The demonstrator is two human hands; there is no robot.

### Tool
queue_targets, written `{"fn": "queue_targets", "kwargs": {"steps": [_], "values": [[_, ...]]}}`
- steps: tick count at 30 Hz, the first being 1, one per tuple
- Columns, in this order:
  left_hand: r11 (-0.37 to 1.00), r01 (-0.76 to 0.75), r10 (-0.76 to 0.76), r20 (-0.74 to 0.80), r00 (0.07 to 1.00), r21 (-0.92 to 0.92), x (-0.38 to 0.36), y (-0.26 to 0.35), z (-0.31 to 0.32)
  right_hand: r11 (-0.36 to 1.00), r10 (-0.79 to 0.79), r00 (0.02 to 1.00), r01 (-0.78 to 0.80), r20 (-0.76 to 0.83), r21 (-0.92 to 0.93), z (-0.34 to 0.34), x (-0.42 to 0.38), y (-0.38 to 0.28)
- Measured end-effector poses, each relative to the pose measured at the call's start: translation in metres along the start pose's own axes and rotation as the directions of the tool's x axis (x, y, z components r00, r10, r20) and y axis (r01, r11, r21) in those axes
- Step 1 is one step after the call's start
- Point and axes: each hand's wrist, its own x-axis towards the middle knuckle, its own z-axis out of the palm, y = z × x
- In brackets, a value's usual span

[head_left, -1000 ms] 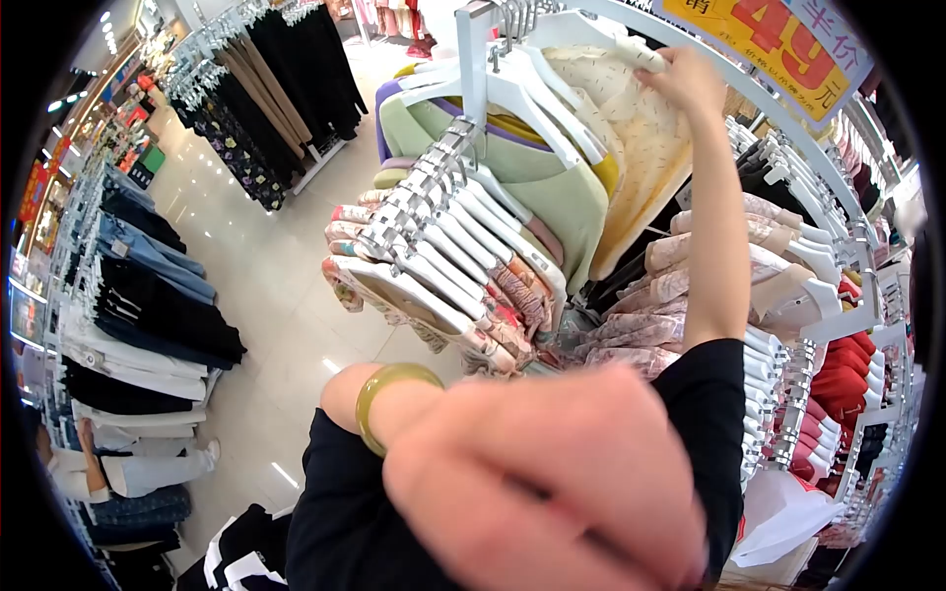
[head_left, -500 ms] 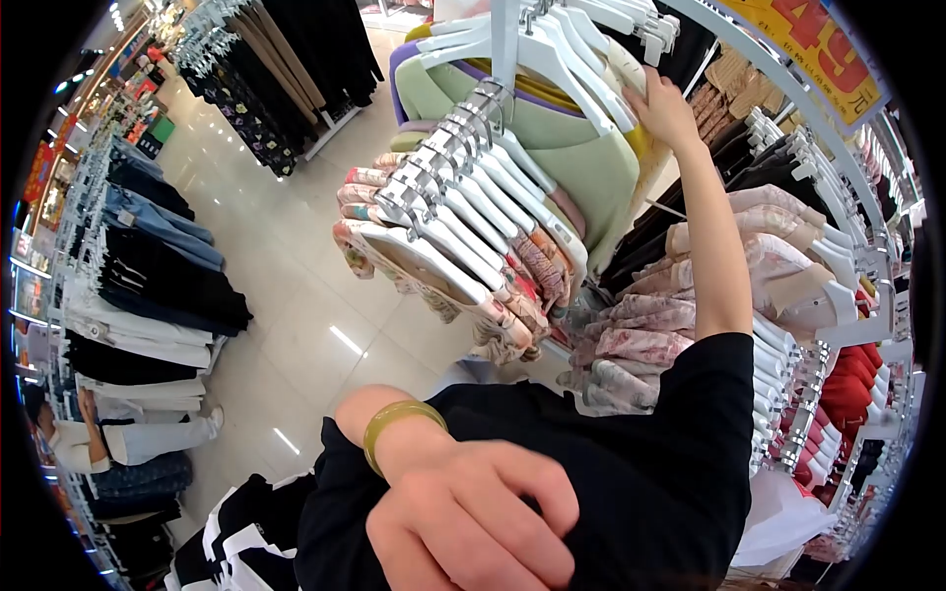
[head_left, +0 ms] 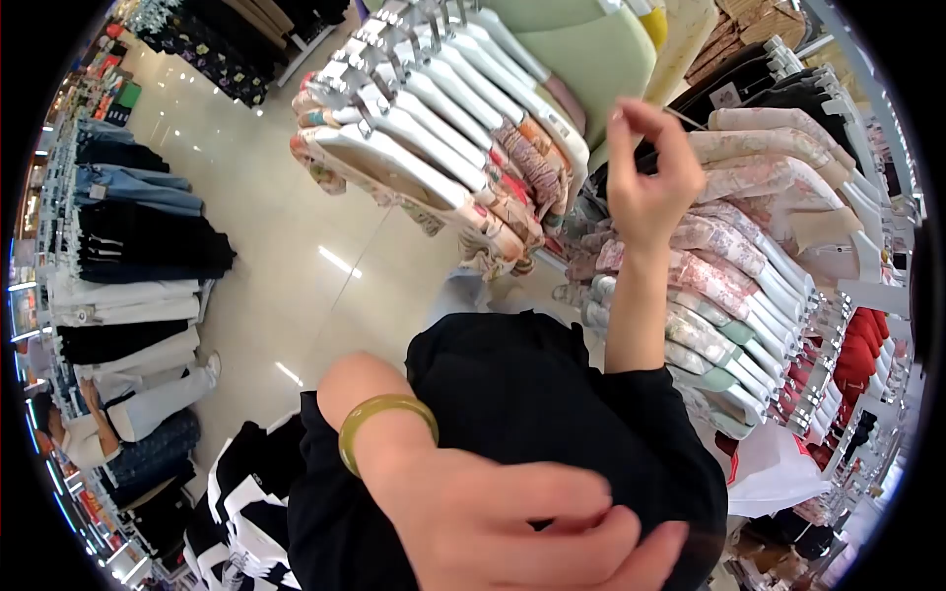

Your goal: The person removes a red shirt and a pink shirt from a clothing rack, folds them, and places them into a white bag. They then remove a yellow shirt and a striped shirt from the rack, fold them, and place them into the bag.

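Observation:
My right hand (head_left: 652,182) is raised at the upper right of centre, its fingers bent but apart, with nothing visible in them. It is nearest to a light green garment (head_left: 581,59) and patterned pink garments (head_left: 734,241) on white hangers. My left hand (head_left: 532,527), with a yellow-green bangle (head_left: 384,419) at the wrist, is low in front of my black shirt. Its fingers are loosely curled and spread, slightly blurred, and no object shows in them. Floral garments (head_left: 394,175) hang on a metal rail at the upper centre.
Racks of trousers and jeans (head_left: 148,236) line the left side, beside a glossy tiled floor (head_left: 286,246). A person (head_left: 148,409) is at the lower left. Black and white garments (head_left: 246,502) hang lower left. A white bag (head_left: 778,473) and red clothes (head_left: 862,350) are at the right.
My right hand has come off the hangers at the top and moved down. My left hand has shifted right and its fingers have loosened. The view has tilted downward.

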Motion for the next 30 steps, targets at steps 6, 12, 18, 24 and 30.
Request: {"fn": "queue_targets", "kwargs": {"steps": [6,12,18,24,30], "values": [[0.932,0.312,-0.283,0.168,0.944,-0.186,-0.029,0.039,0.032,0.949,0.176,0.851,-0.281,0.494,0.145,-0.017,-0.080,-0.017],[0.924,0.355,-0.382,0.383,0.841,0.141,-0.075,0.001,0.029,0.932,0.216,0.703,-0.355,0.678,0.071,-0.021,-0.145,-0.016],[0.281,0.820,-0.801,-0.349,0.487,0.498,-0.208,-0.039,0.026,0.886,0.096,0.494,-0.438,0.864,0.151,-0.029,-0.172,-0.023],[0.167,0.885,-0.847,-0.396,0.354,0.435,-0.254,-0.020,-0.039,0.972,0.208,0.597,-0.213,0.775,-0.097,-0.012,-0.187,-0.026],[0.252,0.811,-0.857,-0.266,0.440,0.529,-0.267,0.006,-0.117,0.926,0.370,0.807,-0.279,0.461,-0.254,0.016,-0.193,-0.029]]}}
